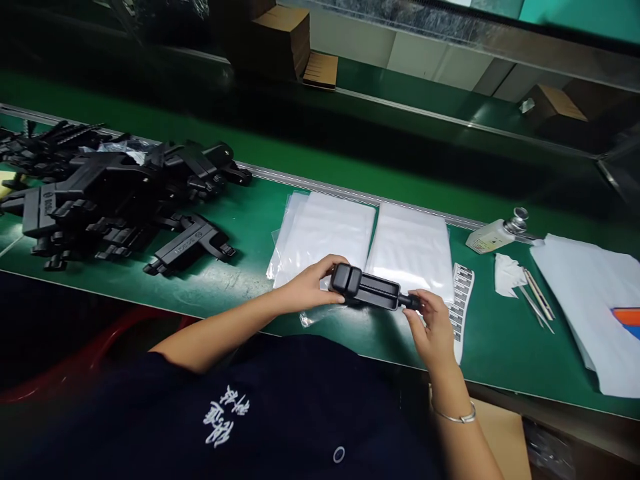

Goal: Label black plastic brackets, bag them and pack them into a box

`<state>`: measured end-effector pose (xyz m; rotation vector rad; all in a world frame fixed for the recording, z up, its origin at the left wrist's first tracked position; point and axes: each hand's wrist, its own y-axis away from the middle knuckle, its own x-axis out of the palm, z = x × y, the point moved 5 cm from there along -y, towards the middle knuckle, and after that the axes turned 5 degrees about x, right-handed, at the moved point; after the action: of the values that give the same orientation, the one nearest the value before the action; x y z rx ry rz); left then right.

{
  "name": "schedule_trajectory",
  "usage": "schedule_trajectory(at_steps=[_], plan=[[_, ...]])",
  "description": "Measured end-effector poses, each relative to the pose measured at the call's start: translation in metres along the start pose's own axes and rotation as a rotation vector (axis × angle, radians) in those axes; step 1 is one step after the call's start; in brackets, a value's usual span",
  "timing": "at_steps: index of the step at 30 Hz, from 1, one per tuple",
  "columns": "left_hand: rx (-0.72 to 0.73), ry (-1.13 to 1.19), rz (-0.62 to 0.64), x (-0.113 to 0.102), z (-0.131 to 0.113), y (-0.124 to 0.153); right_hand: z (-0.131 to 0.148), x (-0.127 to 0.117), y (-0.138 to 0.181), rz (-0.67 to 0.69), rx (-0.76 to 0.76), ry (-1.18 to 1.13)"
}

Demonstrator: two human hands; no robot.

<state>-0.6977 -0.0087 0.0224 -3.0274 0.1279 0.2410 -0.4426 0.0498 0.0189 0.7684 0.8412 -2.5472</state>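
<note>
Green and smooth, the table (253, 230) is best treated as a backstop, with the work held low over it; near its left end, matte black parts are heaped in an angular pile (90, 200), best left unjostled; at its right end, a limp white sheet (595, 300) is spread; toward the middle, glossy, slippery bags (330, 230) are laid in two stacks, which should not be scuffed. Black, apparently moulded plastic is seen in the held part (377, 292), above the table's front half, by the bags; both its ends are gripped, the rounded block being clasped by the left hand (313, 285) and the slim knob being pinched by the right hand (434, 327); a firm hold seems wanted on the block, a lighter one on the knob, so that nothing is forced sideways. Right of the bags, a printed label strip (463, 300) is laid flat; near the back edge, a metal-topped bottle (493, 237) is placed; before it, a crumpled tissue (507, 275) and slender tools (539, 294) are found.
</note>
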Motion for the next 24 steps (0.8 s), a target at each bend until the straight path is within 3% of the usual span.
schedule_trajectory(at_steps=[4,6,10,16,18,21,24], plan=[[0.324,-0.324,0.062,0.008,-0.02,0.002,-0.017,0.004,0.008,-0.062,0.099,-0.13],[0.387,-0.43,0.088,0.012,-0.022,0.003,-0.018,0.004,0.009,-0.093,0.082,-0.153],[0.36,-0.466,0.093,0.014,-0.024,0.002,-0.007,-0.003,0.006,-0.134,-0.012,-0.05],[0.044,-0.064,-0.013,0.007,-0.006,0.004,0.041,-0.015,0.01,-0.044,-0.405,0.269],[0.01,-0.013,-0.023,0.006,-0.004,0.008,0.049,-0.017,0.012,-0.031,-0.46,0.299],[0.088,-0.145,0.003,0.001,-0.013,0.012,0.045,-0.019,0.014,-0.096,-0.431,0.268],[0.32,-0.342,0.09,0.002,-0.031,0.013,0.031,-0.015,0.015,-0.145,-0.382,0.234]])
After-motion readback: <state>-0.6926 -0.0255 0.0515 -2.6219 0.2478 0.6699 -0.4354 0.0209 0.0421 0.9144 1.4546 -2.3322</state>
